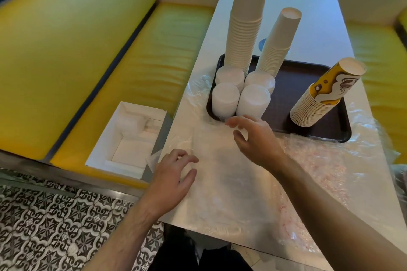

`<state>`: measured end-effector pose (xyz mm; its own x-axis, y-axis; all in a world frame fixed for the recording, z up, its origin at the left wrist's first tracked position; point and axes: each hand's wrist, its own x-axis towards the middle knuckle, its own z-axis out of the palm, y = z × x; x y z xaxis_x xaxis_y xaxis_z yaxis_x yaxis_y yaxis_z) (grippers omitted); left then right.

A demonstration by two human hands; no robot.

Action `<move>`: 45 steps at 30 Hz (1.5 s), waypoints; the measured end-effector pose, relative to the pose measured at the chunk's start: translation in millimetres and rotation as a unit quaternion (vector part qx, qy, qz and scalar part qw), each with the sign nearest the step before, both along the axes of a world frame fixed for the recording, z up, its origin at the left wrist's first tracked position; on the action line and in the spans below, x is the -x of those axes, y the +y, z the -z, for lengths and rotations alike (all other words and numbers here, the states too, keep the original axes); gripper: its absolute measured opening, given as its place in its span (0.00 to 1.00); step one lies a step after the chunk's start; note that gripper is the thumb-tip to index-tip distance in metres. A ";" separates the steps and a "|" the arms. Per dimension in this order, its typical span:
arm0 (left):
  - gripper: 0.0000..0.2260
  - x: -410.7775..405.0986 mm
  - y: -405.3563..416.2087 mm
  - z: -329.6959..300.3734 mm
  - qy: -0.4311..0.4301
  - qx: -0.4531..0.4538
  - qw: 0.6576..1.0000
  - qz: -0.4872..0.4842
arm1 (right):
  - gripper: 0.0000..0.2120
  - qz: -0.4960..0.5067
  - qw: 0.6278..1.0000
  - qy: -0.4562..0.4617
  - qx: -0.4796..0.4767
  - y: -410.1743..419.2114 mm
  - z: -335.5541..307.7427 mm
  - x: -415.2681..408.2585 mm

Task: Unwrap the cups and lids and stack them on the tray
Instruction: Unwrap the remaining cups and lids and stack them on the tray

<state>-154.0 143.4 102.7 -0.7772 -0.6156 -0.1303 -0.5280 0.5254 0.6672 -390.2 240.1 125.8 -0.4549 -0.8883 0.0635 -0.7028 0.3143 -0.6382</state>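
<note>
- Both hands are over the surface (312,6), on the near side of the dark brown tray (293,86).
- Left hand (174,176) has its fingers spread loosely and lies on clear plastic wrap (231,182), which is flat on the surface in front of the tray; it holds nothing.
- Right hand (253,136) is just before the near edge of the tray, fingers loosely bent and apart, with nothing between them.
- On the tray's left part stand four stacks of white lids (253,101), close together.
- Behind the lids, two stacks of plain white cups (244,28) stand upside down on the tray; the left one is the taller.
- On the tray's right part stands a shorter stack of yellow printed cups (319,99), tilted to the right.
- More crumpled wrap (326,160) lies near the tray's right corner.
- Left of the tray, on the yellow bench (132,68), is an open white box (127,138).
</note>
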 end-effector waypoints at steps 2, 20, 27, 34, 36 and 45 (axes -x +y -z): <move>0.10 1.2 -15.5 -2.4 0.024 0.014 0.999 -0.031 | 0.15 -0.024 1.000 -0.001 -0.002 -15.6 -11.4 -6.0; 0.20 -95.4 -247.4 55.2 -0.067 -0.007 0.981 -0.184 | 0.16 -0.048 0.977 -0.099 -0.181 -266.7 38.8 -124.0; 0.28 -130.4 -318.4 114.4 -0.114 -0.148 0.957 -0.223 | 0.27 0.077 0.924 -0.266 -0.263 -350.9 119.7 -164.5; 0.23 -137.9 -334.2 153.3 -0.071 -0.306 0.920 -0.236 | 0.44 0.144 0.887 -0.334 -0.284 -417.7 175.8 -193.3; 0.22 -139.0 -334.7 159.6 -0.045 -0.310 0.918 -0.241 | 0.42 0.136 0.884 -0.346 -0.285 -432.0 186.6 -200.6; 0.20 -145.5 -341.2 175.4 -0.020 -0.308 0.923 -0.231 | 0.36 0.250 0.873 -0.321 -0.269 -450.4 219.3 -216.4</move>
<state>-8.5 -197.9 -72.7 -0.4377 -0.6796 -0.5887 -0.6311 -0.2341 0.7395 -173.8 -210.3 -93.5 -0.5821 -0.3906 -0.7131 0.0568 0.8554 -0.5149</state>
